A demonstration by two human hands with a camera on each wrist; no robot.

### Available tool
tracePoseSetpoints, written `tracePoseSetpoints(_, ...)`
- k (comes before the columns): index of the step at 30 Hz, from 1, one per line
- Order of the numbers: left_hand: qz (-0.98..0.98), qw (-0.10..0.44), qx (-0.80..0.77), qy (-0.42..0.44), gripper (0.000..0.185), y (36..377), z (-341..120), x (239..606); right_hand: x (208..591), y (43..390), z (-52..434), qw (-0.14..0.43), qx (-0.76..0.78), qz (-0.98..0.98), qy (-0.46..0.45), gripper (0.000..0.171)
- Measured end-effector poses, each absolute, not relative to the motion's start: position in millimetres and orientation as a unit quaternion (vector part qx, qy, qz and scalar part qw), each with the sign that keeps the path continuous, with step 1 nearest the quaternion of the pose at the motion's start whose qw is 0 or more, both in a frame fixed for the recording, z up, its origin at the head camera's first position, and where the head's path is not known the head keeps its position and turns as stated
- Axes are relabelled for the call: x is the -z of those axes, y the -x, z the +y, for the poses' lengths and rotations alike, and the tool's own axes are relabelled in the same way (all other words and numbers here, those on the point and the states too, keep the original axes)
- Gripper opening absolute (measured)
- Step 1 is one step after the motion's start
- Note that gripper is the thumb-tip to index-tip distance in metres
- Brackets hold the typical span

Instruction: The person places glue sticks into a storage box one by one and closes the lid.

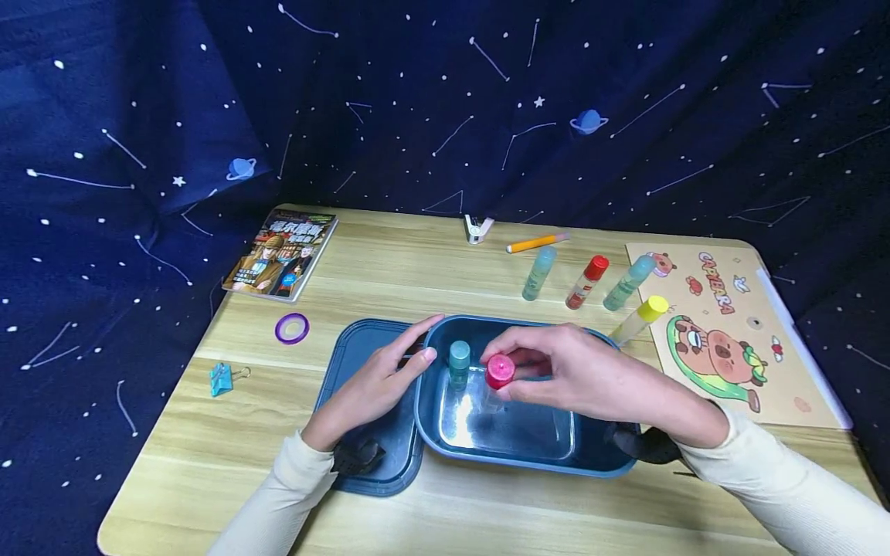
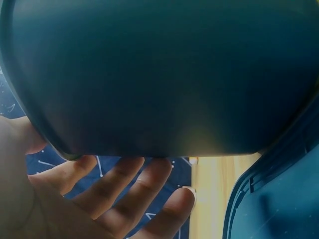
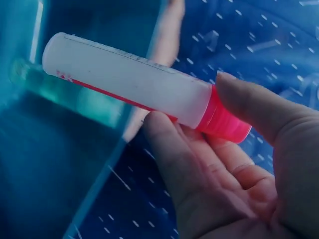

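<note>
Pink-capped tube (image 1: 500, 372), between hands (image 1: 384, 380) (image 1: 570, 364), pinched by right

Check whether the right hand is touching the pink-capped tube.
Touching. The right wrist view shows it plainly: the right hand holds the pink-capped tube, with the pink cap gripped between thumb and fingers.

On tabletop (image 1: 174, 479): container (image 1: 514, 434), centre; lid (image 1: 365, 347), left of container; one tube (image 1: 459, 365), inside container, left end; four tubes (image 1: 587, 283), behind container towards right; folder (image 1: 719, 355), far right; book (image 1: 281, 255), left rear; tape roll (image 1: 280, 330), before book
</note>
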State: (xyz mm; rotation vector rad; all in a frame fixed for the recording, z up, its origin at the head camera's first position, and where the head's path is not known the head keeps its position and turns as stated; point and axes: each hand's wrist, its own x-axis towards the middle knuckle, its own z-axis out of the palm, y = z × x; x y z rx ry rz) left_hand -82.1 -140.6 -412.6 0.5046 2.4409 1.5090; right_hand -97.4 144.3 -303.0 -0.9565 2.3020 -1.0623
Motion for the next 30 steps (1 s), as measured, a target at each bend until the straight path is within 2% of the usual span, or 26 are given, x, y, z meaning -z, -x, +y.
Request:
tracePoseSetpoints(9,0.831,0.127,-0.516,-0.164,0.052,83,-140,413,337,108,117,0.285,0.368,0.801,0.377,0.033)
tracePoseSetpoints(30,0.827,0.129,-0.523,-0.162,0.052,84,-142,415,364,107,94,0.315,0.332,0.795,0.397,0.026)
